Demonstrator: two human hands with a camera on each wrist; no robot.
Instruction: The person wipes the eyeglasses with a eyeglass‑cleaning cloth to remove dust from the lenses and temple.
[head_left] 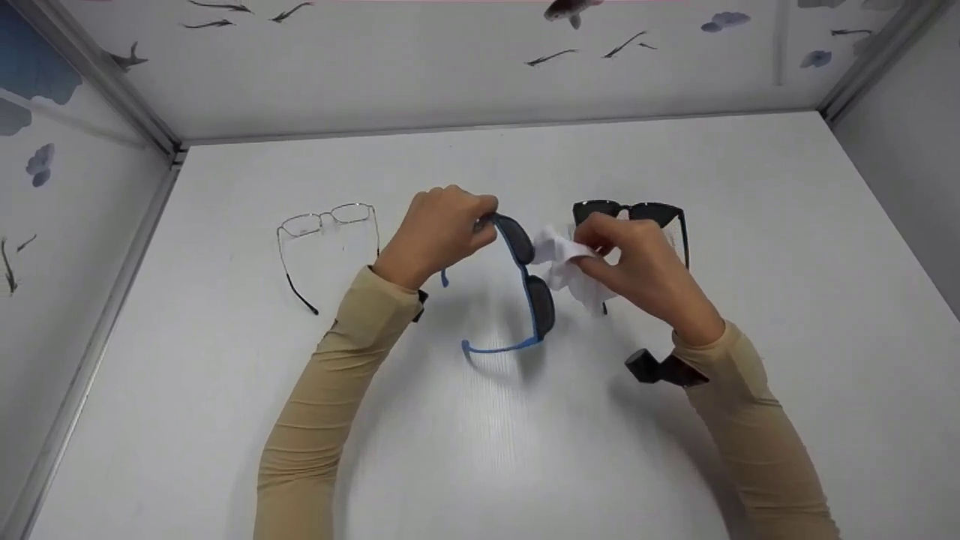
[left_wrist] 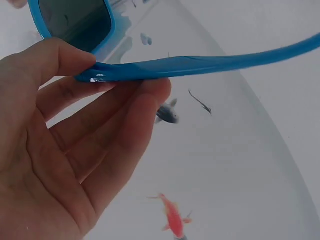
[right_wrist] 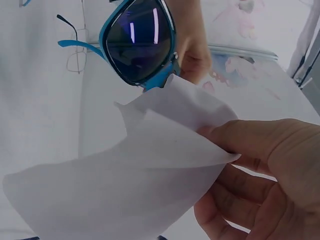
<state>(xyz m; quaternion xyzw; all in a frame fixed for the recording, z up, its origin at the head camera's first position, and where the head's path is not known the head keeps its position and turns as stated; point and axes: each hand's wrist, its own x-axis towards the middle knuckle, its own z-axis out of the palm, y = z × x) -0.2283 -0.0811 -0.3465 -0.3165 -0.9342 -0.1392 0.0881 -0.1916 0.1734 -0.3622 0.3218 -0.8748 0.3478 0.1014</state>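
Observation:
Blue-framed sunglasses [head_left: 523, 259] with dark lenses hang above the table, temples unfolded. My left hand [head_left: 444, 229] pinches them at the hinge corner between thumb and fingers; the left wrist view shows the blue temple [left_wrist: 200, 65] lying across the fingertips. In my right hand [head_left: 637, 266], thumb and fingers pinch a white cloth [right_wrist: 150, 145], whose loose part hangs down. The cloth is right beside the lenses in the head view; whether it touches them I cannot tell.
Thin metal-framed eyeglasses [head_left: 322, 221] lie unfolded on the white table [head_left: 480, 450] at the left. Black sunglasses [head_left: 654, 213] lie at the right, partly hidden behind my right hand and the cloth. Panels with fish pictures [head_left: 420, 67] wall the table's back and sides.

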